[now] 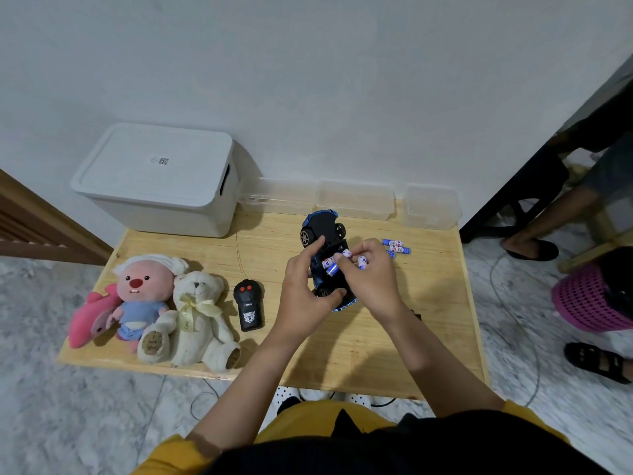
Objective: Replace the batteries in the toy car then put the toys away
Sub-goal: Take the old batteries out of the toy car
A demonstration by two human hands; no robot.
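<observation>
The blue and black toy car lies upside down on the wooden table, its battery bay facing up. My left hand grips the car's near end and side. My right hand holds a few blue-and-white batteries over the bay, where batteries lie. Loose batteries rest on the table just right of the car. The black remote control lies to the left, next to a white teddy bear, a pink beaver plush and a pink fish plush.
A white lidded storage box stands at the table's back left. Clear plastic containers line the back edge against the wall. At the right are another person's sandalled feet, a pink basket and a dark chair.
</observation>
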